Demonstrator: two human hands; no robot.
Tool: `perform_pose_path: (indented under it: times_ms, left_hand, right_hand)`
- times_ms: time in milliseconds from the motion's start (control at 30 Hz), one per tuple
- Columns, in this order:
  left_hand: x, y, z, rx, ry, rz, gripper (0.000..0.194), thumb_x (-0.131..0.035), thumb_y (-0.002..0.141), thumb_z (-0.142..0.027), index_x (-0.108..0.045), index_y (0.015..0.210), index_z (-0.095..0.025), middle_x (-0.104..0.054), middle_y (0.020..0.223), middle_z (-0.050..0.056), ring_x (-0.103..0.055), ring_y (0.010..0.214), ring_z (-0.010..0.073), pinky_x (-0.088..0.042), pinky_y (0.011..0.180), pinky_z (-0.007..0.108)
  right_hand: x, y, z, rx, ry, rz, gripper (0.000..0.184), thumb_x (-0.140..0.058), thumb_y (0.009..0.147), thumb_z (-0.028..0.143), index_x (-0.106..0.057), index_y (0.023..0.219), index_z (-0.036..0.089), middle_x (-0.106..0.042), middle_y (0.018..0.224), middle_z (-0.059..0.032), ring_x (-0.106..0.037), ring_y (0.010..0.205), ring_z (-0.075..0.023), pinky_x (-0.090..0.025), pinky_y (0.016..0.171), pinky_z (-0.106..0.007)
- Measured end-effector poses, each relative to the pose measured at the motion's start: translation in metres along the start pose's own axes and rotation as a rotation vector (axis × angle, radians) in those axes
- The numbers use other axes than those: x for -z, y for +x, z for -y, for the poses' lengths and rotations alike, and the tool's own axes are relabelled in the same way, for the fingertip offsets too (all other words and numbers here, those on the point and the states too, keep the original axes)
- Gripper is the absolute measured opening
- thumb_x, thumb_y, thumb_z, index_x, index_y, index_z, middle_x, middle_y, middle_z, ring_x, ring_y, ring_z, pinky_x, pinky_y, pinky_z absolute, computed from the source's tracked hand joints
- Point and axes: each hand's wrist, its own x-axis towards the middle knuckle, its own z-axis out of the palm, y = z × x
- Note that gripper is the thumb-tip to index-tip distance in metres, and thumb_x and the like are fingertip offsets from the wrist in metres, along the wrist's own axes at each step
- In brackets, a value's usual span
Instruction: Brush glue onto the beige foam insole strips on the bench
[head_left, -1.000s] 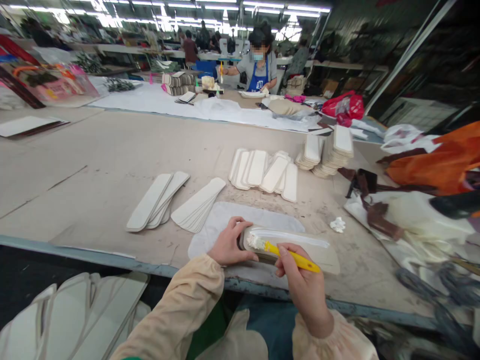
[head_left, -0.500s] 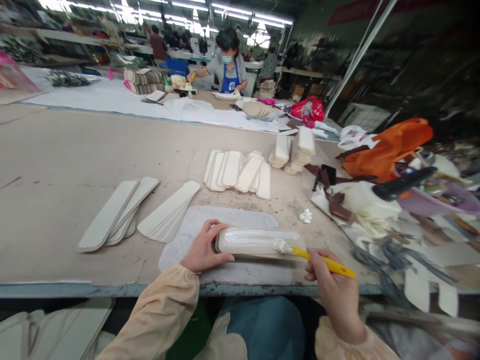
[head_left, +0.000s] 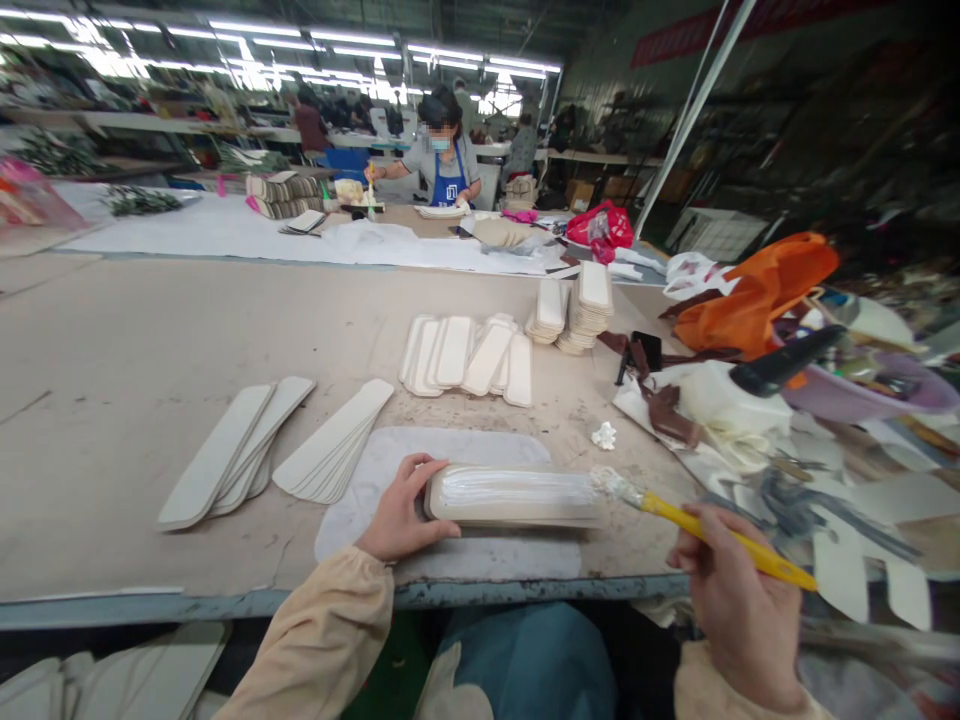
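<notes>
Right end of worktop (head_left: 150,320): orange cloth or bag (head_left: 757,285), lilac basin (head_left: 847,400) with clutter inside, grey strips (head_left: 791,505), brown scraps (head_left: 667,412). Far worktop (head_left: 405,218): white sheet (head_left: 225,225), red plastic bag (head_left: 589,232); person (head_left: 471,165) in blue apron (head_left: 450,188) behind it. Pink bag (head_left: 30,195) far left. Slanted pole (head_left: 694,120) right. Strip lights (head_left: 352,38) overhead, lit.

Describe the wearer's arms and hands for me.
The left hand and right hand are ungloved. The left sleeve is loose, wrinkled, pale beige cloth, gathered at the wrist; the right sleeve, partly in view, is a similar colour. No markings show.
</notes>
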Motion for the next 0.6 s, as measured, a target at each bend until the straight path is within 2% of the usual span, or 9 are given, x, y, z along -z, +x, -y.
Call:
perform_pose_path:
  times_ms: [67,133,233,333,433,533,600]
  left_hand:
    - [0.001,-0.001,0.0,0.013,-0.01,0.006,0.095,-0.078,0.056,-0.063,-0.046,0.134,-0.02,-0.04,0.128,0.013,-0.046,0.118,0.0309,-0.044,0.098,0.043]
    - [0.005,-0.002,-0.002,0.022,-0.049,0.032,0.095,-0.073,0.061,-0.066,-0.043,0.138,-0.02,-0.043,0.127,0.013,-0.052,0.11,0.0279,-0.048,0.091,0.04]
    - [0.019,0.0,-0.007,0.051,-0.11,0.082,0.071,-0.056,0.081,-0.061,-0.044,0.137,-0.018,-0.05,0.122,0.012,-0.058,0.09,0.0184,-0.052,0.076,0.032]
    - [0.043,0.016,-0.016,0.133,-0.031,0.006,0.048,-0.049,0.089,-0.049,-0.057,0.123,-0.016,-0.057,0.115,0.011,-0.059,0.079,0.0138,-0.051,0.07,0.028]
    - [0.066,0.054,-0.024,0.155,0.157,-0.063,0.036,-0.054,0.087,-0.042,-0.064,0.109,-0.016,-0.065,0.103,0.008,-0.061,0.077,0.0136,-0.051,0.07,0.026]
    - [0.075,0.11,-0.028,0.081,0.37,0.063,0.032,-0.053,0.087,-0.04,-0.066,0.105,-0.017,-0.068,0.098,0.006,-0.063,0.083,0.0147,-0.051,0.074,0.025]
    - [0.07,0.15,-0.027,0.035,0.461,0.152,0.033,-0.056,0.086,-0.042,-0.068,0.104,-0.017,-0.069,0.1,0.007,-0.065,0.087,0.0165,-0.051,0.08,0.026]
  right_hand:
    - [0.0,0.011,0.004,-0.059,0.288,0.018,0.024,-0.065,0.076,0.041,-0.063,0.085,0.019,-0.05,0.053,0.004,-0.044,0.045,-0.0085,-0.04,0.045,-0.021]
    - [-0.001,0.027,0.007,-0.15,0.475,0.028,0.024,-0.064,0.076,0.042,-0.063,0.085,0.02,-0.051,0.058,0.0026,-0.043,0.048,-0.0083,-0.04,0.045,-0.02]
    - [-0.006,0.052,0.005,-0.227,0.599,0.033,0.027,-0.067,0.073,0.045,-0.064,0.085,0.021,-0.056,0.069,-0.0018,-0.045,0.052,-0.0099,-0.041,0.045,-0.022]
    - [-0.01,0.068,-0.006,-0.251,0.666,0.036,0.028,-0.07,0.069,0.045,-0.064,0.08,0.02,-0.052,0.068,-0.0017,-0.046,0.056,-0.011,-0.041,0.045,-0.023]
    - [-0.009,0.073,-0.024,-0.268,0.729,0.03,0.025,-0.073,0.066,0.04,-0.062,0.075,0.02,-0.045,0.065,0.0012,-0.042,0.055,-0.0097,-0.037,0.043,-0.022]
    - [-0.008,0.076,-0.041,-0.325,0.709,-0.01,0.02,-0.072,0.067,0.038,-0.062,0.072,0.021,-0.041,0.064,0.001,-0.037,0.052,-0.0099,-0.03,0.041,-0.024]
    - [-0.009,0.077,-0.048,-0.351,0.691,-0.064,0.017,-0.069,0.07,0.038,-0.064,0.07,0.022,-0.04,0.064,-0.0001,-0.036,0.052,-0.0108,-0.027,0.041,-0.027]
